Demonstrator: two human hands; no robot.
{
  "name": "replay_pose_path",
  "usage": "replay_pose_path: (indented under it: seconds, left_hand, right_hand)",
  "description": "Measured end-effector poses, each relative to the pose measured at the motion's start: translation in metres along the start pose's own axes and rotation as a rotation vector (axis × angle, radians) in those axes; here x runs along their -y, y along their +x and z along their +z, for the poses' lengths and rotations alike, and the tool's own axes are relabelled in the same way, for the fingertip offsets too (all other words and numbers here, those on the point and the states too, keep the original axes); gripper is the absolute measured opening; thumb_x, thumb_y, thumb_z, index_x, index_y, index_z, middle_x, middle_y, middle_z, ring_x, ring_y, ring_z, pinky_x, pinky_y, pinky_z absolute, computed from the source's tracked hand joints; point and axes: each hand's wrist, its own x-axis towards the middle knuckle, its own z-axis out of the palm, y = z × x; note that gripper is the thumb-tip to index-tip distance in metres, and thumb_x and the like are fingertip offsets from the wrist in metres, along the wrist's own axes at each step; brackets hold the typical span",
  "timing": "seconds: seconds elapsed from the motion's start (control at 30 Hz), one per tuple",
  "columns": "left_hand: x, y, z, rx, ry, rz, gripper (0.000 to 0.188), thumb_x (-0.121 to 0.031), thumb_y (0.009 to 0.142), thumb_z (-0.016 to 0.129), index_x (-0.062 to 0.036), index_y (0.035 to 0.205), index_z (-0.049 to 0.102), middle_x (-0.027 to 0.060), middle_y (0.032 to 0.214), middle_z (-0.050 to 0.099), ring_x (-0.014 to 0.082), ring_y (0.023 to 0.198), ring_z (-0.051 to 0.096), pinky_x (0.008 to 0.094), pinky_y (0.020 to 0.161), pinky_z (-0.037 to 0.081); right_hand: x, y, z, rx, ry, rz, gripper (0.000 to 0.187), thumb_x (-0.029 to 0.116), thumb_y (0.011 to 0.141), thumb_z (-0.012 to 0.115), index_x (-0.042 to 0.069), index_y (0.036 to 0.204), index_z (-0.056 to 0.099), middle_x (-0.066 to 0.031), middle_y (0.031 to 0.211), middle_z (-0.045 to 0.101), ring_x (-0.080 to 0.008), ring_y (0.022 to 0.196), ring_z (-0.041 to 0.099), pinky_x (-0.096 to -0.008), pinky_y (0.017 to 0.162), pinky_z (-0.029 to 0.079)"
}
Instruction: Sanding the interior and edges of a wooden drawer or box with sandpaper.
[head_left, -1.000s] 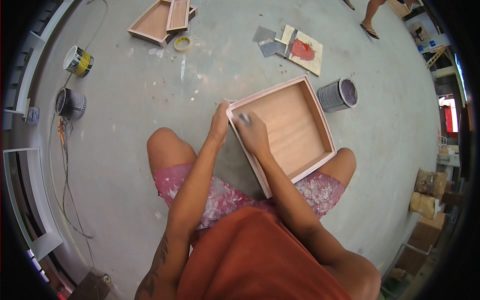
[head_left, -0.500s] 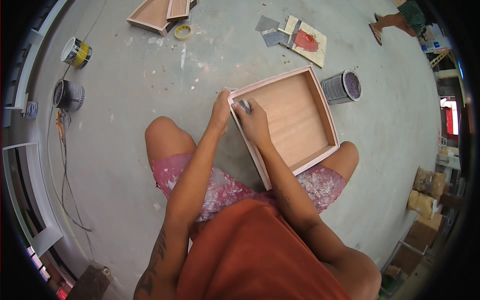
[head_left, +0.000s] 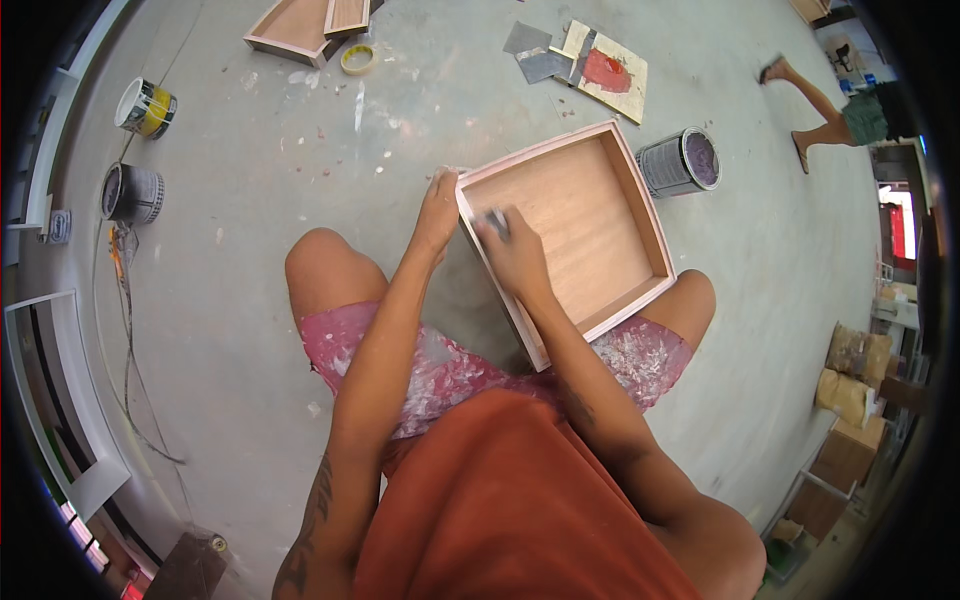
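Note:
A shallow wooden drawer [head_left: 580, 220] with a pale pinkish rim rests tilted across my lap, its open side facing up. My left hand [head_left: 437, 215] is closed on its far left corner from outside. Inside the drawer, my right hand [head_left: 515, 250] is against the left wall, pinching a small dark grey piece of sandpaper [head_left: 497, 222], smeared by motion and partly hidden by my fingers.
Beyond the drawer stands a paint can [head_left: 680, 162]. Farther off lie a board with red putty [head_left: 607, 72], grey sheets [head_left: 530, 52], a tape roll [head_left: 358, 60] and wooden boxes [head_left: 290, 35]. Two cans [head_left: 132, 193] stand left; a person's leg [head_left: 815, 95] shows at right.
My right hand has slid a little down along the drawer's left wall with the sandpaper. My left hand keeps its hold on the corner. The person at far right has stepped farther right.

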Motion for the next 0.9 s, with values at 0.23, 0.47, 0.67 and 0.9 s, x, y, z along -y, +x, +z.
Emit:
replay_pose_path:
  seconds: [0.23,0.47,0.67,0.9]
  left_hand:
    - [-0.002,-0.001,0.008,-0.04,-0.018,0.005,0.042,-0.034,0.11,0.04,-0.0001,0.121,0.062,0.015,0.12,0.062,0.0245,0.118,0.055,0.0372,0.109,0.039]
    - [-0.023,-0.009,0.01,-0.079,-0.02,-0.014,0.043,-0.036,0.111,0.039,-0.0004,0.122,0.062,0.0132,0.118,0.062,0.0232,0.114,0.056,0.0367,0.107,0.04]
    - [-0.017,-0.003,0.014,-0.078,0.109,0.011,0.051,-0.041,0.113,0.038,0.0018,0.132,0.057,0.0196,0.131,0.061,0.0283,0.129,0.054,0.038,0.114,0.036]
    - [-0.001,0.01,0.002,-0.121,0.104,0.02,0.063,-0.043,0.113,0.04,0.0072,0.149,0.047,0.0205,0.152,0.051,0.0276,0.146,0.042,0.0369,0.122,0.028]
  right_hand:
    - [-0.007,-0.007,0.0,0.023,0.052,-0.026,0.035,0.036,0.099,0.068,0.002,0.106,0.063,-0.0262,0.085,0.07,-0.0456,0.081,0.07,-0.0492,0.07,0.052]
    - [-0.013,-0.03,-0.01,0.05,-0.033,-0.009,0.034,0.036,0.101,0.066,0.003,0.108,0.062,-0.0259,0.084,0.07,-0.0477,0.085,0.07,-0.0508,0.07,0.051]
    - [-0.007,-0.03,-0.014,0.035,0.053,0.021,0.036,0.038,0.101,0.065,0.002,0.106,0.061,-0.0269,0.086,0.07,-0.0493,0.083,0.068,-0.0511,0.072,0.052]
    - [-0.011,-0.032,-0.012,0.068,0.063,0.016,0.036,0.035,0.101,0.067,-0.001,0.104,0.062,-0.0276,0.089,0.07,-0.0443,0.083,0.068,-0.0456,0.074,0.053]
